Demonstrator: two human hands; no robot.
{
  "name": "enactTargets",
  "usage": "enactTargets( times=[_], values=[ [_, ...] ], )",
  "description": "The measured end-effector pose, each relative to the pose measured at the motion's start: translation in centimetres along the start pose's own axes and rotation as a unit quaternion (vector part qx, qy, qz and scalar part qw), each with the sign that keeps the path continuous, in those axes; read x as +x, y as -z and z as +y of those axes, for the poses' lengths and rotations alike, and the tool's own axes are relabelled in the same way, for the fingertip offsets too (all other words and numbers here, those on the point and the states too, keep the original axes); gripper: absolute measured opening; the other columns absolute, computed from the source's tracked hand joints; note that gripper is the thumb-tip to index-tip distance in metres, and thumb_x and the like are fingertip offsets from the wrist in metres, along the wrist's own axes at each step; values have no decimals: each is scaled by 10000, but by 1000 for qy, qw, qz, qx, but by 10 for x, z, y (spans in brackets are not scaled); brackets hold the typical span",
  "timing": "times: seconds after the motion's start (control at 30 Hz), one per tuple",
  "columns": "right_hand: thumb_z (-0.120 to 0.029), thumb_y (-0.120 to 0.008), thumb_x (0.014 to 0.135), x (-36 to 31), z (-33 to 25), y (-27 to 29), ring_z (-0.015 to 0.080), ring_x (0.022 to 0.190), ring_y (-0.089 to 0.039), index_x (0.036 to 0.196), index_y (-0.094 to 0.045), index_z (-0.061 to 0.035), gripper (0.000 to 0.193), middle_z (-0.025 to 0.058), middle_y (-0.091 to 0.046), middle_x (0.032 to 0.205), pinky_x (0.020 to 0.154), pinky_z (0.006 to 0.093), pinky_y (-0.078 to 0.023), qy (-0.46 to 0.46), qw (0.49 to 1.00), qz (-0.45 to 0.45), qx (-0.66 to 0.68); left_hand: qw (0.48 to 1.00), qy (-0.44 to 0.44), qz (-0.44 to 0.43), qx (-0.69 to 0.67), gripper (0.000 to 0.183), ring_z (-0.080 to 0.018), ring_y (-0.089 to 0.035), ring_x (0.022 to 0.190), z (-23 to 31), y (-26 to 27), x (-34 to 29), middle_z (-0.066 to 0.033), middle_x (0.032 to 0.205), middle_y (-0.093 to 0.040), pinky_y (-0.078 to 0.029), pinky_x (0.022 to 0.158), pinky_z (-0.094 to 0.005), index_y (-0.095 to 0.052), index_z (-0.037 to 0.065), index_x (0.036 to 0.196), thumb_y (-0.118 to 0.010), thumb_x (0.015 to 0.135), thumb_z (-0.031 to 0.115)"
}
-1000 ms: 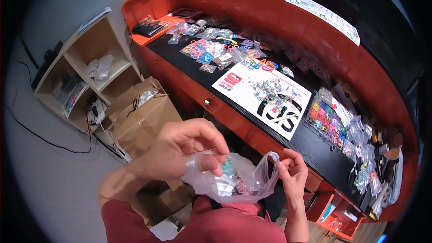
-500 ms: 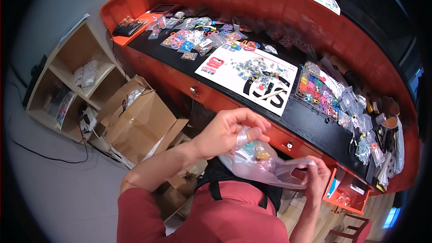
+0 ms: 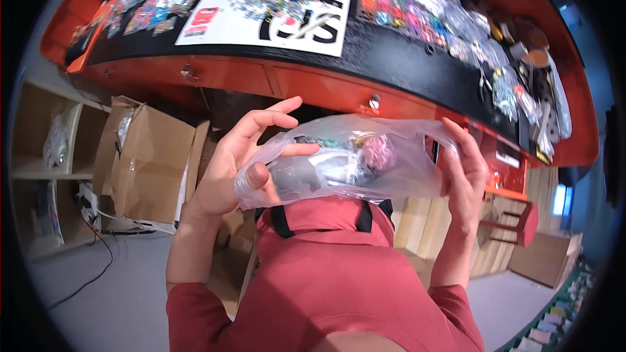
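Observation:
A translucent plastic bag (image 3: 411, 173) is stretched between my hands in front of my body, its mouth spread wide. Inside it show a pink bundle (image 3: 377, 151), some green bits and a pale packet, partly veiled by the film. My left hand (image 3: 241, 150) holds the bag's left rim, thumb outside and some fingers inside, with the upper fingers stretched out. The right rim is gripped by my right hand (image 3: 464, 173), its fingers bent over the edge.
Beyond the bag stands a black-topped red desk (image 3: 398, 65). On it lie a white sheet (image 3: 215, 32) with small rings, a divided box (image 3: 398, 10) of coloured pieces and several small bags. An open red drawer (image 3: 508, 182) juts out at right; a cardboard box (image 3: 153, 163) is at left.
My left hand has gone from gathering the bag's top to spreading its rim. The bag has risen and opened wide, and my right hand is higher. The view has turned.

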State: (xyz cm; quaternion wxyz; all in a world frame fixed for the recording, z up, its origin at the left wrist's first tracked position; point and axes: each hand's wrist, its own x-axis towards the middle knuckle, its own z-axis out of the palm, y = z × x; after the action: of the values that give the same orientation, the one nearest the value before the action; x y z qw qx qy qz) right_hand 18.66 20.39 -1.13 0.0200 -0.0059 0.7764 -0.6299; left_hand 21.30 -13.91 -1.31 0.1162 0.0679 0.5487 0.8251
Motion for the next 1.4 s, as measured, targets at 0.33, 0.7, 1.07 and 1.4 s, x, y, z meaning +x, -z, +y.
enactTargets(
  times=[0.33, 0.7, 1.07, 1.4],
  values=[
    [87, -692, 769, -23, -30, 1, 253, 887, -662, 1004, -683, 26, 243, 158, -687, 986, 746, 324, -519, 372, 868, 103, -313, 996, 7, 38, 81, 1074, -340, -549, 1288, -14, -35, 6, -210, 1618, -152, -518, 949, -357, -439, -27, 1382, -896, 620, 577],
    [-296, -731, 815, 10, 70, -18, 401, 998, -638, 1120, -669, -22, 414, 221, -666, 1004, 909, 491, -495, -86, 725, -436, -526, 979, -71, 23, 187, 1183, -374, -519, 1308, -14, -37, 11, -221, 1593, -196, -461, 1048, -473, -443, 0, 1393, -945, 485, 568],
    [-108, -634, 822, 44, 44, -62, 371, 1015, -643, 1172, -635, -47, 355, 181, -653, 1094, 892, 450, -520, 361, 792, -195, -452, 989, -50, 10, 136, 1112, -392, -502, 1318, -19, -41, 21, -251, 1582, -184, -443, 1063, -511, -432, 6, 1384, -944, 550, 534],
    [-51, -648, 773, 71, 63, -61, 330, 963, -647, 1242, -595, -76, 473, 155, -650, 1122, 822, 415, -549, 189, 791, -231, -534, 987, -49, 80, 127, 1173, -368, -539, 1290, -18, -29, 21, -276, 1563, -229, -492, 1013, -453, -453, -28, 1366, -904, 519, 647]
  ],
)
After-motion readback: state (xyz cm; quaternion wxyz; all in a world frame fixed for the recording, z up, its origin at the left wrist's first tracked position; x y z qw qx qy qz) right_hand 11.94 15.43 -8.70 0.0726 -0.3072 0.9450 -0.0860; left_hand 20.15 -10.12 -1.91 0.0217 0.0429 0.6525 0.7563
